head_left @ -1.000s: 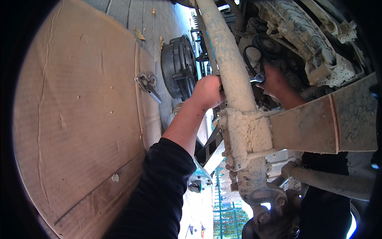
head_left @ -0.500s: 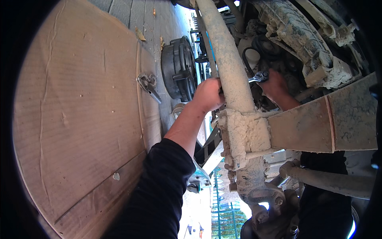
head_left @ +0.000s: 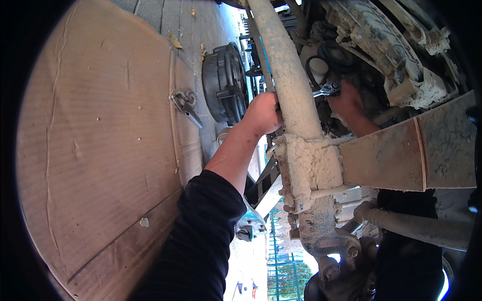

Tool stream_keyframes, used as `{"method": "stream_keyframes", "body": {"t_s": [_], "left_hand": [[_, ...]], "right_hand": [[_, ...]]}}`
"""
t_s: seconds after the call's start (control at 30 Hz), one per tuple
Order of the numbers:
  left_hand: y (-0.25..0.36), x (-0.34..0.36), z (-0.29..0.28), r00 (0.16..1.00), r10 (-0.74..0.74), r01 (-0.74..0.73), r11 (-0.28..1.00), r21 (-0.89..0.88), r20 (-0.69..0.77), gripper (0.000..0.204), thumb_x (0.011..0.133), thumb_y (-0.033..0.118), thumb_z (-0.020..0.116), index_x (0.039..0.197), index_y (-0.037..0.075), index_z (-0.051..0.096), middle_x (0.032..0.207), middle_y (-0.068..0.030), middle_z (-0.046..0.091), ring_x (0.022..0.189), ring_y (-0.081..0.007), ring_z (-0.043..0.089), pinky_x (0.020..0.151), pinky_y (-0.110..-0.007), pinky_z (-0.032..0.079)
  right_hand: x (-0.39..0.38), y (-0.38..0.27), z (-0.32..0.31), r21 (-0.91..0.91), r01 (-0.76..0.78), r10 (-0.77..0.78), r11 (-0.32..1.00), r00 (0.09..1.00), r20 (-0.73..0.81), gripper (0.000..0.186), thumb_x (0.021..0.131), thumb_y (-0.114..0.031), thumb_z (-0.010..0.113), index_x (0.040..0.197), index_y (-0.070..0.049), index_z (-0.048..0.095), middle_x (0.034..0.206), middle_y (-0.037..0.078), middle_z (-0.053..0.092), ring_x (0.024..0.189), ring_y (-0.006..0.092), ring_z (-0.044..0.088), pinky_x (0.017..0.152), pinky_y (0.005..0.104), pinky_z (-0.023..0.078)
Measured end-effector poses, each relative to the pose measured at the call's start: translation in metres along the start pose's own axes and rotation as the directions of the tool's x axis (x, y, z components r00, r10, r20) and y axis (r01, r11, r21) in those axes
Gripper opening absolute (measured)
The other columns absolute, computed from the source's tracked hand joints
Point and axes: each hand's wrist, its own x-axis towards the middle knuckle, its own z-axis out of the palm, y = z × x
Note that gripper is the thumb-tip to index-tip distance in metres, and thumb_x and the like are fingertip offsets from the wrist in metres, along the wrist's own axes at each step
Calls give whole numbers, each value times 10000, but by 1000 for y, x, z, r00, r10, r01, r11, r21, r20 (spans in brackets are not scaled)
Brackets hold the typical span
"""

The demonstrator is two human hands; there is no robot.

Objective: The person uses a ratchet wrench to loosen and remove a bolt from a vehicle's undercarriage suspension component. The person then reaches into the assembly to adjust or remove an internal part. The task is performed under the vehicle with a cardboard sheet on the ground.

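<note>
Head view: the ratchet wrench (head_left: 329, 89) shows immediately right of the mud-caked tube (head_left: 291, 65), its handle passing behind it. Left hand (head_left: 264, 113), at the tube's left edge, is curled; fingertips hidden, hold cannot be determined. Right hand (head_left: 347, 103), right of the tube, is at the ratchet head; its grip cannot be confirmed. Black round housing (head_left: 217, 83) stands left of the tube.

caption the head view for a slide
Left hand beside a muddy pipe, right hand at a ratchet wrench, cardboard at left.
</note>
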Motion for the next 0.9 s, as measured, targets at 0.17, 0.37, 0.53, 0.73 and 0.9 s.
{"method": "stream_keyframes", "body": {"t_s": [0.17,0.37,0.53,0.73,0.9], "left_hand": [[8,-3,-1,997,-71,71,994,77,-1,367,745,137,823,1103,71,774,1039,-209,760,987,-433,717,860,-459,589],[5,-1,0,996,-93,92,993,70,9,359,735,147,837,1078,61,777,1023,-215,760,975,-438,718,858,-460,590],[-1,1,3,993,-120,119,992,41,15,349,738,158,829,1062,40,775,1002,-236,755,959,-453,714,853,-461,591],[-4,3,3,999,-32,34,998,48,-41,350,750,167,824,1070,36,772,1006,-244,752,963,-455,713,863,-473,589],[-4,5,0,999,-44,46,997,69,-30,343,757,167,826,1069,35,771,1018,-244,754,969,-453,714,865,-478,587]], "right_hand": [[5,2,0,105,14,-17,994,999,31,407,826,-250,856,1112,-29,670,1126,244,721,1116,446,671,950,488,537],[9,9,1,97,81,-92,992,989,117,450,827,-254,870,1161,-35,663,1158,224,721,1116,429,677,959,472,533],[8,4,3,-57,114,-115,992,993,-9,495,825,-267,875,1190,-21,649,1189,234,714,1146,431,671,972,464,533],[17,7,7,90,51,-52,995,999,6,586,823,-251,876,1289,3,628,1265,243,695,1212,419,653,1038,441,519],[22,14,9,167,9,-22,986,997,78,662,824,-142,865,1405,1,584,1330,213,688,1240,351,663,1071,415,508]]}}
